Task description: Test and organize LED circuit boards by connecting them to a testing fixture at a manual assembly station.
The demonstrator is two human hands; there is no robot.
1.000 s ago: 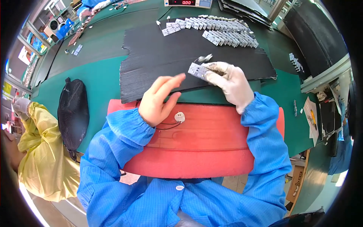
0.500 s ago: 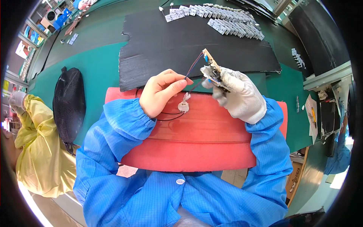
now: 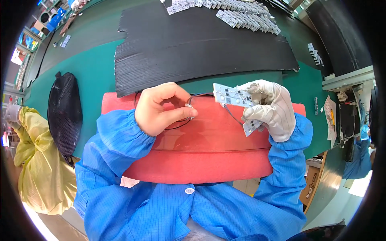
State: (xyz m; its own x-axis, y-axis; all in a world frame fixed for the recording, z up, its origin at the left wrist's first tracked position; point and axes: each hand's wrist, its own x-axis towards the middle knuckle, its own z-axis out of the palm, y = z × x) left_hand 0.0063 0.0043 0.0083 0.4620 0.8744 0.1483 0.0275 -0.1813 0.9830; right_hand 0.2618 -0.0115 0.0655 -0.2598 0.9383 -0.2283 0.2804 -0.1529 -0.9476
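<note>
My bare left hand [image 3: 161,109] pinches a small white wire connector [image 3: 190,107] between thumb and fingertips. Dark wires [image 3: 201,94] run from there across to a white circuit board [image 3: 234,96], whose face with small dark components is turned up. My right hand [image 3: 273,110], in a white work glove with grey-stained fingers, is closed on this board. A second white piece of circuit board [image 3: 251,127] sticks out below the gloved thumb, with a wire leading to it; the glove covers the rest. Both hands are above a red padded surface [image 3: 201,160].
A black sheet [image 3: 193,52] covers the green table [image 3: 102,72] ahead, with rows of circuit boards [image 3: 249,22] at its far side. A black mesh bag [image 3: 65,114] lies left, beside a person's yellow sleeve [image 3: 38,160]. Paper with a pencil [image 3: 333,120] is at right.
My right hand has turned the boards over, so their component-studded white faces show. My left hand has moved slightly left and now pinches the connector instead of the wires higher up.
</note>
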